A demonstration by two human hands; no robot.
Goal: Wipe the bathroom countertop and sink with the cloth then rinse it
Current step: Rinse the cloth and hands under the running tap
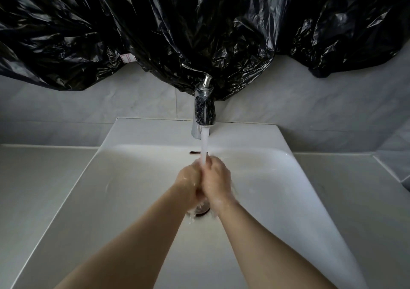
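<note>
The left hand and right hand press together under the faucet stream, mid-sink. I cannot tell whether they hold anything.

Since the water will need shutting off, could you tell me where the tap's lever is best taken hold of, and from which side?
Probably pinch the lever near its free end, which juts up and left from the top of the faucet. Come from the front and above: the black plastic sheet hangs close behind.
</note>
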